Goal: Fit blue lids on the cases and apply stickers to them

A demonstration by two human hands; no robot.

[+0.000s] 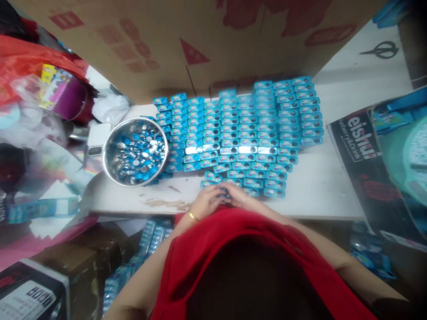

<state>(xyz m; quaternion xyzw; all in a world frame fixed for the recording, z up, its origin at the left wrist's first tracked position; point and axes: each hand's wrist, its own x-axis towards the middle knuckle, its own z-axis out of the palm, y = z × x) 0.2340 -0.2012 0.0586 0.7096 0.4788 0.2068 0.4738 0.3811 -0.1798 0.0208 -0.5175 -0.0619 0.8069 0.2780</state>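
From my head view, starting on the left, I see a purple container [69,100] among bags and papers, then the round metal bowl [111,138] on the pale table [328,191]. Loose blue and silver pieces [142,153] lie heaped in it, and its right side meets the edge of the box rows.

My left forearm slants up and inward from the bottom, a gold bracelet [191,215] at the wrist. The left hand [208,199] sits just in front of my red garment [230,222], back of the hand upward, fingers bent and pointing right. The fingers of both hands close in on a small dark piece [225,193]; blur and overlap mean I cannot tell which hand grasps it, or how firmly.

Beyond the hands, the small blue boxes [230,133] stand in close columns, the nearest ones right by my fingertips, the farthest close to the big brown carton [160,53].

The right hand [235,193] mirrors the left, fingers bent inward to meet it, a thin band [244,200] at the wrist; the forearm runs down to the right. Farther right are a dark printed carton [358,146] and, above it, black scissors [383,50].
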